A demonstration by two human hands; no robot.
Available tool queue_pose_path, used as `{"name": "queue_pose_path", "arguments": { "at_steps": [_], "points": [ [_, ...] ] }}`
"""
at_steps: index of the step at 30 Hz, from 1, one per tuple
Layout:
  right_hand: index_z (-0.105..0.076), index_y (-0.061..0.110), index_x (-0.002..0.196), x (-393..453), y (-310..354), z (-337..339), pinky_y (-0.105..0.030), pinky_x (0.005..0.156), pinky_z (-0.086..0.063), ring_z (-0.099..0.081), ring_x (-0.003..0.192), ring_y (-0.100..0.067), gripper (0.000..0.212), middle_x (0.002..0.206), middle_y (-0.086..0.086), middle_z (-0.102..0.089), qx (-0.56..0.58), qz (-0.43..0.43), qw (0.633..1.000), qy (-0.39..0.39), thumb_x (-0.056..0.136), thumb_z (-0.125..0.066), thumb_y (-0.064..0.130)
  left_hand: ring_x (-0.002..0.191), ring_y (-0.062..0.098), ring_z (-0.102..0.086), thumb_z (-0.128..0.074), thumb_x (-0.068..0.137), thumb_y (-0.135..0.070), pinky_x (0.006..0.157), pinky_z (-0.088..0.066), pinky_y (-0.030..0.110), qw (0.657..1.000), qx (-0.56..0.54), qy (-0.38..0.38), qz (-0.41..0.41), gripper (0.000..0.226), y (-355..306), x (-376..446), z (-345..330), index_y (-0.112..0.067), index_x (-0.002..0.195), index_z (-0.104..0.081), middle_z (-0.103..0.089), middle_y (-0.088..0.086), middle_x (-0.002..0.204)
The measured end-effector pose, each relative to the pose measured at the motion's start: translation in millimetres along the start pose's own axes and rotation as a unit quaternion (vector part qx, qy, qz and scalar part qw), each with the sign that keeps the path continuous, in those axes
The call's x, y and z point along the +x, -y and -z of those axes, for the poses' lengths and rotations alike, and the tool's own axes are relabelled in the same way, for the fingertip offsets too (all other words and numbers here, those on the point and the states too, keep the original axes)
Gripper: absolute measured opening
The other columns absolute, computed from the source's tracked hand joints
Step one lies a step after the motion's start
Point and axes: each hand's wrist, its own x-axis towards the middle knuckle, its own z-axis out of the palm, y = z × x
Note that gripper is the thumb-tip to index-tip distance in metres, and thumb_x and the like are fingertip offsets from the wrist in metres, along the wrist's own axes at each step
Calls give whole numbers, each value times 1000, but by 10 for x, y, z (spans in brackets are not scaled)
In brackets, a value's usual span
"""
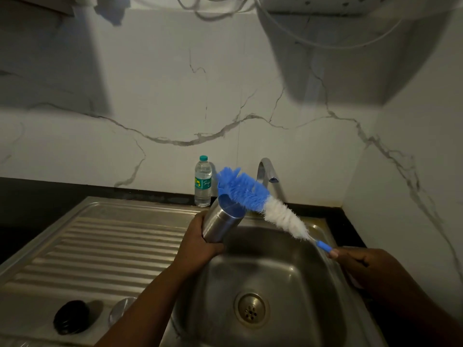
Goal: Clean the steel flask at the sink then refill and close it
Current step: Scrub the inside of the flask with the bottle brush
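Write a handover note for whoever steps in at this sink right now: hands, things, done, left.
Left hand grips the steel flask, tilted over the sink, mouth open.
Right hand holds the bottle brush by its handle; the blue tip is at the flask's mouth, not plainly inside.
Black cap and a steel lid lie on the drainboard. Water bottle stands beside the tap.
Done: flask opened.
Left: scrub, rinse, refill, close.

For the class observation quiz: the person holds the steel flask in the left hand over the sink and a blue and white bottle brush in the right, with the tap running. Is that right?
Not quite. The head view shows no water coming from the tap. The rest stands: the left hand holds the steel flask over the sink, the right hand the bottle brush.
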Motion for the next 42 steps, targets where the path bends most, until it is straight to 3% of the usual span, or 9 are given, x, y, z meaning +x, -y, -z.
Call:
{"name": "queue_pose_path", "arguments": {
  "at_steps": [4, 6, 12, 17, 24, 28, 32, 39, 42],
  "points": [
    [-62, 51, 63, -40, 17, -49, -24, 54, -38, -55, 59, -8, 29, 60, -4, -58, -17, 61, 998, -30, 84, -48, 63, 100, 12, -58, -83, 52, -20, 77, -50, 28, 1000, 6, -20, 4, 89, 39, 25, 15, -33, 128, -41, -55, -7, 114],
    [-58, 53, 57, -48, 35, -83, -22, 51, -35, -52, 56, -7, 29, 54, -2, -51, -34, 83, 995, -34, 85, -50, 50, 100, 14, -59, -80, 48, -26, 79, -53, 33, 999, 7, -32, 8, 90, 33, 31, 18, -31, 130, -42, -56, -4, 115],
    [-58, 43, 58, -85, -11, -124, -12, 45, -33, -46, 44, -5, 39, 56, 6, -53, -7, 102, 994, -39, 83, -40, 68, 104, 16, -56, -79, 47, -33, 87, -54, 46, 998, 18, -40, 33, 96, 9, 44, 6, -33, 134, -38, -53, -5, 118],
    [-62, 29, 56, 9, -89, -163, -17, 53, -42, -56, 57, -6, 40, 59, -3, -59, -25, 48, 998, -21, 92, -50, 40, 104, 21, -59, -73, 39, -47, 88, -53, 51, 997, 46, -51, 27, 101, 42, 60, 1, -28, 133, -42, -57, -1, 118],
    [-60, 25, 53, -19, 69, -173, -12, 53, -40, -51, 51, -5, 39, 47, -1, -48, -14, 67, 998, -15, 88, -51, 41, 105, 21, -58, -76, 40, -42, 87, -55, 48, 998, 23, -56, 32, 103, 6, 35, 43, -27, 136, -41, -55, 1, 121],
    [-65, 26, 59, -20, -6, -113, -14, 53, -39, -56, 57, -10, 40, 59, 0, -57, -11, 60, 998, -1, 90, -48, 43, 107, 22, -57, -79, 45, -31, 88, -54, 46, 998, 21, -48, 41, 99, 0, 48, 99, -26, 136, -40, -54, 2, 123],
    [-66, 34, 63, -8, -23, -108, -20, 53, -40, -57, 60, -7, 46, 65, 1, -62, -23, 52, 998, -11, 91, -38, 57, 110, 20, -56, -78, 40, -43, 90, -53, 50, 998, 44, -33, 34, 106, 7, 40, 69, -30, 138, -39, -54, -1, 126],
    [-71, 15, 68, -27, 84, -202, -13, 52, -36, -51, 54, -5, 37, 48, -2, -44, -39, 65, 997, -24, 92, -52, 35, 106, 19, -56, -78, 48, -28, 83, -51, 34, 998, 4, -43, 37, 95, -30, 25, 47, -25, 135, -42, -54, -1, 121],
    [-70, 12, 67, -33, 73, -165, -9, 54, -37, -50, 54, 0, 38, 46, 0, -41, -37, 45, 998, -23, 93, -52, 33, 105, 20, -59, -80, 44, -31, 85, -54, 41, 997, 20, -56, 42, 94, 12, 35, 96, -30, 131, -43, -56, -1, 120]
  ]
}}
